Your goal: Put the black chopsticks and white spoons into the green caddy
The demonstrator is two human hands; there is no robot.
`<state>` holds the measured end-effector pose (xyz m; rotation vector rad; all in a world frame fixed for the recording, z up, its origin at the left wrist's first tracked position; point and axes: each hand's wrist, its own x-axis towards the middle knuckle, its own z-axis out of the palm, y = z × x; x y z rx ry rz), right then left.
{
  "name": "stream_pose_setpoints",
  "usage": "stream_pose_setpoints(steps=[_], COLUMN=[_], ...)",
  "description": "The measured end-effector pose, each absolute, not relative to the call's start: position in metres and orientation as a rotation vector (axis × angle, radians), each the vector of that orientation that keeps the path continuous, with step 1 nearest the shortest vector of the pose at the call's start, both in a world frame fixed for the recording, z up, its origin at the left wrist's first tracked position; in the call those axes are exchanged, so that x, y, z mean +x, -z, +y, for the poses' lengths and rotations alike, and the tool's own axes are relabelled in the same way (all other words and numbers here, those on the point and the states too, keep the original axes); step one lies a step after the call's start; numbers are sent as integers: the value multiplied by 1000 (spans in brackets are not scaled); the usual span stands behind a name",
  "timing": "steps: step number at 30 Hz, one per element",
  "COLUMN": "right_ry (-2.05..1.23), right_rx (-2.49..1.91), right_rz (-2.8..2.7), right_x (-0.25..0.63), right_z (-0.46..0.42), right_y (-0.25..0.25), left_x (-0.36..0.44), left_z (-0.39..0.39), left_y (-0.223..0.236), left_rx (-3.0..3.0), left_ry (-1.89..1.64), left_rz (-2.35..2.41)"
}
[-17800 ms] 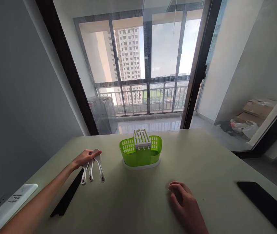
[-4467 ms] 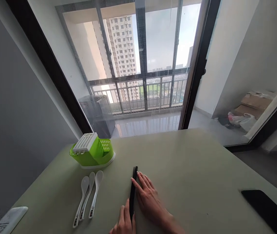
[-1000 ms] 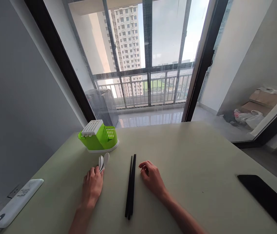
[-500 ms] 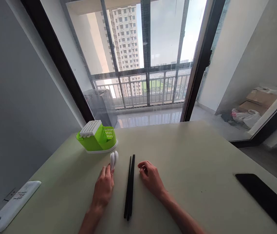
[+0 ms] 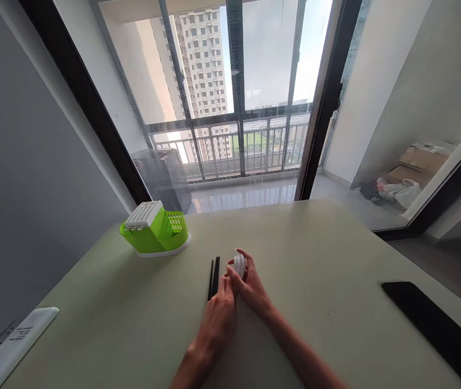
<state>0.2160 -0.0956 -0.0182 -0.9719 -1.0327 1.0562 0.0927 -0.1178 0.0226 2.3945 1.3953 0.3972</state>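
White spoons [image 5: 239,265] are bunched together near the middle of the table, their bowls pointing away from me. My left hand [image 5: 219,312] is closed around their handles, which it hides. Around the bowls curl the thumb and fingers of my right hand [image 5: 254,289]. Black chopsticks [image 5: 214,278] lie just left of the spoons, with their near part covered by my left hand and forearm. Farther back on the left stands a green utensil holder [image 5: 153,237] with a white slotted top and a white base.
A long white device with a round button [image 5: 19,343] lies at the table's left edge. On the right is a flat black object [image 5: 428,324]. The pale green table [image 5: 295,237] reaches toward a glass door, beyond which boxes and bags [image 5: 412,175] rest on the floor.
Over the last second my left hand has carried the spoons rightward, across the chopsticks. My right hand has gone from resting half-curled on the table to gripping the spoon bowls.
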Motion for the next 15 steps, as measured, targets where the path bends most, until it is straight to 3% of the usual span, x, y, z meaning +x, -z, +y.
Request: stream_pose_setpoints(steps=[15], right_ry=[-1018], right_rx=[-1031], right_rz=[-971], right_x=[221], right_z=[-91], right_y=[19], left_x=[109], left_z=[-118], left_y=[-22], left_rx=[2497], left_ry=[-269], left_rz=[1370])
